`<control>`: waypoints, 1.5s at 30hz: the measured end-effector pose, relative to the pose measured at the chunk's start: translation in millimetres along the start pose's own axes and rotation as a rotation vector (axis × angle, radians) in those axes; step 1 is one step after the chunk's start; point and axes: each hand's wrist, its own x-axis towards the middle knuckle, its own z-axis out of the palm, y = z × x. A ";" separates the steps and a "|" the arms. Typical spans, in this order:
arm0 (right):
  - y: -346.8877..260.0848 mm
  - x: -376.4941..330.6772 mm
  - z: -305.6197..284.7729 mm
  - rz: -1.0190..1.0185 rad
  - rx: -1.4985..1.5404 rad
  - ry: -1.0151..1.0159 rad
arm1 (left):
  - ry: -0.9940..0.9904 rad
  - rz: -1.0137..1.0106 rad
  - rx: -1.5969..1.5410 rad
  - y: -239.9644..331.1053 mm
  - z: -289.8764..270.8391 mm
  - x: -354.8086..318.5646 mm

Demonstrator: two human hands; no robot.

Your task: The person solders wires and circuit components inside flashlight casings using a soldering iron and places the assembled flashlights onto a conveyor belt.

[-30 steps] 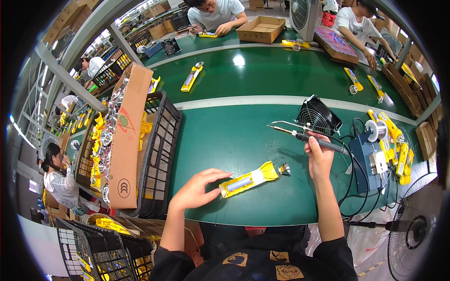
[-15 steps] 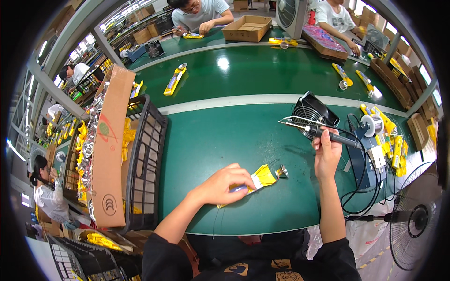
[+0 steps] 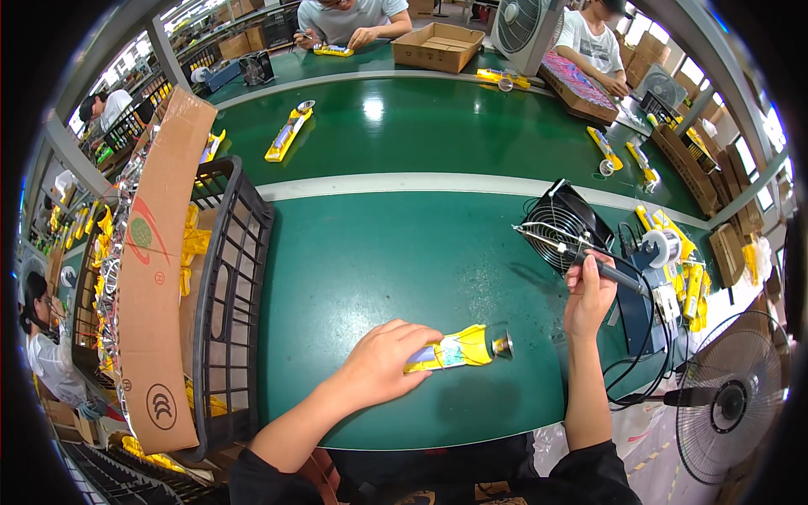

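My left hand is closed round one end of a yellow flashlight housing. A blue cylindrical cell shows inside it near my fingers, and a shiny round reflector sits at its right end. The housing points to the right, and its shadow falls on the green bench nearer to me. In my right hand is a soldering iron, gripped by its dark handle. Its metal tip points left, in front of a small black fan with a wire guard, well apart from the housing.
Left stands a black plastic crate with a cardboard sheet and yellow parts. Right are a solder spool, a blue box, black cables and a standing fan. A green conveyor beyond carries yellow flashlights; people work past it.
The housing has turned more level in my left hand, its open inside now showing more. My right hand still holds the iron by the small fan. The whole view has shifted a little.
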 end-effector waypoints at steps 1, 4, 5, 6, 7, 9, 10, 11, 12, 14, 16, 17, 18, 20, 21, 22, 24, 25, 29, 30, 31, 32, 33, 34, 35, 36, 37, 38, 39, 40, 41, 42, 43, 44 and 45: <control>1.5 0.0 -0.2 -0.005 -0.010 -0.005 | 0.001 0.055 -0.005 -4.0 -0.2 0.5; 2.4 -0.4 0.3 0.002 -0.025 -0.013 | 0.026 0.137 -0.024 -5.4 -2.3 2.6; 2.1 -0.7 0.5 0.013 -0.029 -0.010 | 0.046 0.167 -0.035 -4.3 -3.0 3.2; 2.7 -1.3 0.5 0.015 -0.029 -0.012 | 0.047 0.165 -0.035 -4.1 -3.0 3.1; 3.3 -2.0 0.3 0.024 -0.031 -0.017 | 0.043 0.145 -0.064 -3.9 -2.6 2.9; 3.6 -3.7 0.2 0.037 -0.034 -0.022 | 0.037 0.121 -0.095 -5.1 -1.8 2.6; 2.4 -4.3 1.4 0.035 -0.039 -0.032 | 0.036 0.135 -0.105 -6.6 -1.7 2.5; 1.2 -5.0 2.6 0.035 -0.043 -0.042 | 0.034 0.149 -0.115 -7.9 -1.3 2.6; 0.4 -5.9 3.5 0.041 -0.045 -0.042 | 0.031 0.143 -0.118 -8.5 -0.7 3.1; -1.7 -7.2 5.2 0.040 -0.031 -0.053 | 0.050 0.144 -0.157 -8.5 0.6 4.8; -4.8 -8.7 6.0 0.037 -0.024 -0.071 | 0.070 0.141 -0.186 -7.1 1.9 5.2; -5.6 -8.7 6.0 0.035 -0.013 -0.080 | 0.096 0.150 -0.208 -7.2 3.5 5.7; -6.7 -8.2 5.5 0.024 0.001 -0.102 | 0.117 0.129 -0.212 -7.7 5.3 6.4; -12.4 -11.7 8.3 0.033 0.018 -0.126 | 0.120 0.056 -0.246 -1.9 4.5 5.2; -13.6 -13.7 9.7 0.036 0.026 -0.134 | 0.125 -0.001 -0.275 -1.1 4.4 4.5; -13.5 -15.4 9.4 0.045 0.025 -0.135 | 0.123 -0.010 -0.278 -2.4 5.8 3.2; -14.2 -18.6 7.8 0.028 0.021 -0.205 | 0.176 0.028 -0.185 -4.4 8.3 1.4; -16.0 -21.2 8.6 0.034 0.020 -0.205 | 0.175 0.023 -0.187 -4.0 9.3 1.2; -20.8 -31.8 16.0 -0.040 -0.071 -0.217 | 0.344 0.059 -0.089 0.3 12.6 0.0; -22.5 -33.7 15.9 -0.034 -0.098 -0.237 | 0.386 0.053 -0.067 1.7 13.2 -0.6; -24.2 -36.1 15.5 -0.029 -0.125 -0.256 | 0.385 0.049 -0.068 2.6 14.4 -0.8; -24.9 -38.9 16.3 -0.029 -0.144 -0.254 | 0.409 0.030 -0.060 3.4 15.9 -0.9; -26.2 -40.4 15.6 -0.023 -0.146 -0.294 | 0.431 0.011 -0.051 4.0 17.1 -1.2; -25.8 -42.5 16.8 -0.032 -0.163 -0.290 | 0.428 0.006 -0.052 4.8 18.1 -1.3; -25.3 -44.6 18.0 -0.040 -0.180 -0.286 | 0.431 -0.004 -0.047 5.7 19.0 -1.4; -26.1 -45.9 18.2 -0.035 -0.180 -0.285 | 0.434 -0.013 -0.040 6.4 19.7 -1.7; -27.4 -47.2 18.2 -0.027 -0.195 -0.334 | 0.431 -0.018 -0.040 7.0 20.8 -2.0; -27.0 -48.5 18.3 -0.019 -0.209 -0.384 | 0.426 -0.017 -0.031 7.7 22.1 -2.4; -26.2 -49.0 18.6 -0.015 -0.209 -0.384 | 0.422 -0.015 -0.022 9.2 23.2 -2.1; -25.1 -49.7 19.3 -0.071 -0.198 -0.355 | 0.421 -0.018 -0.023 10.4 24.1 -2.0; -24.3 -50.4 19.6 -0.126 -0.187 -0.326 | 0.424 -0.028 -0.014 11.4 25.0 -2.0; -25.1 -51.0 19.6 -0.090 -0.152 -0.320 | 0.428 -0.038 -0.004 12.1 25.4 -1.9; -25.7 -51.9 18.1 -0.086 -0.152 -0.321 | 0.427 -0.042 -0.005 13.0 25.3 -1.6; -26.4 -52.7 15.9 -0.038 -0.141 -0.358 | 0.428 -0.078 -0.003 14.3 24.9 -1.3; -27.2 -53.1 14.7 0.009 -0.131 -0.392 | 0.428 -0.114 -0.002 15.2 24.6 -0.8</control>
